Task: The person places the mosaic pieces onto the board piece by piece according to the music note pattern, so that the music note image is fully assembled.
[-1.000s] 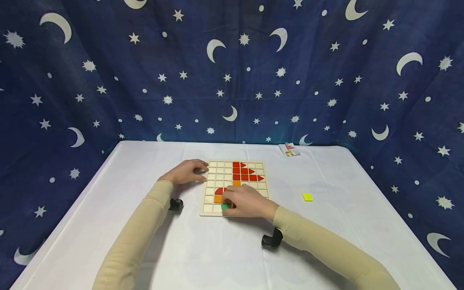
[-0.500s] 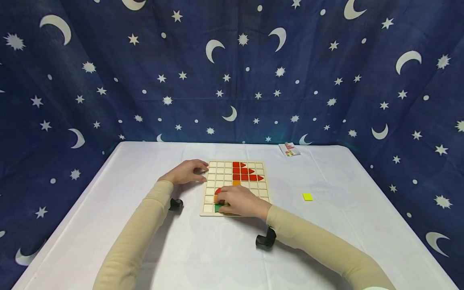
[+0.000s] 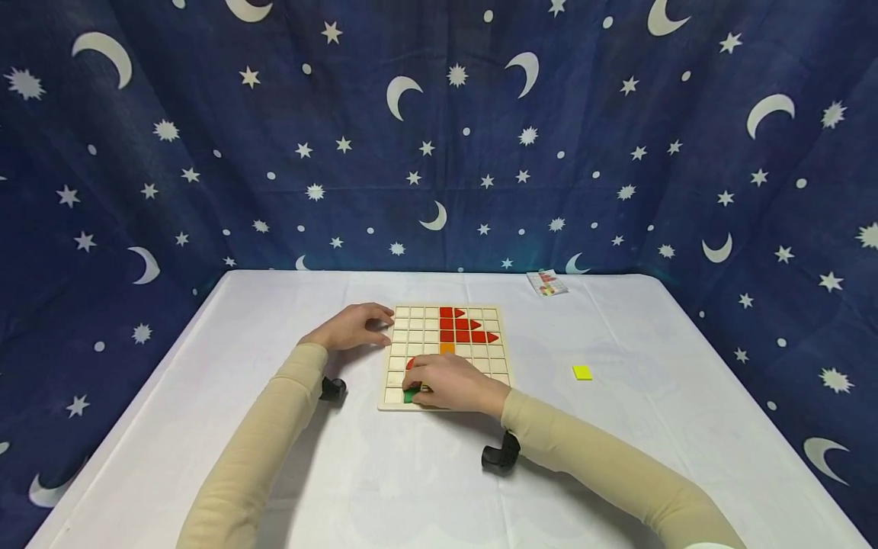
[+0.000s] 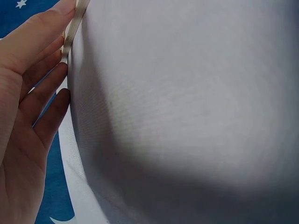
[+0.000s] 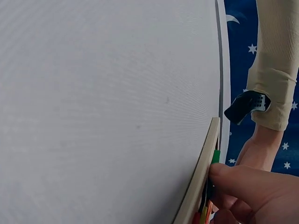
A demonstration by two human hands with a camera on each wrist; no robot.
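A wooden grid board [image 3: 416, 324] lies mid-table. My left hand [image 3: 351, 325] rests at its left edge, fingertips and thumb touching the rim, fingers fairly straight. Over the board's lower part, my right hand [image 3: 453, 381] pinches a green tile [image 3: 409, 396] near the bottom row, second column from the left. In the right wrist view the thumb presses on the green tile [image 5: 216, 157] close to the board's edge. Red tiles [image 3: 463, 324] fill cells at the upper right, with an orange tile [image 3: 447, 348] below them. A curved red tile [image 3: 410, 364] shows beside my right fingers, which hide other cells.
A loose yellow square tile [image 3: 581, 373] lies on the white tablecloth [image 3: 617, 427] right of the board. Towards the back right lies a small printed card [image 3: 547, 283]. A dark blue curtain [image 3: 343, 152] with moons and stars hangs behind the table.
My right hand has shifted a little left along the bottom row with the green tile, from about the third column to the second. My left hand stays at the board's edge.
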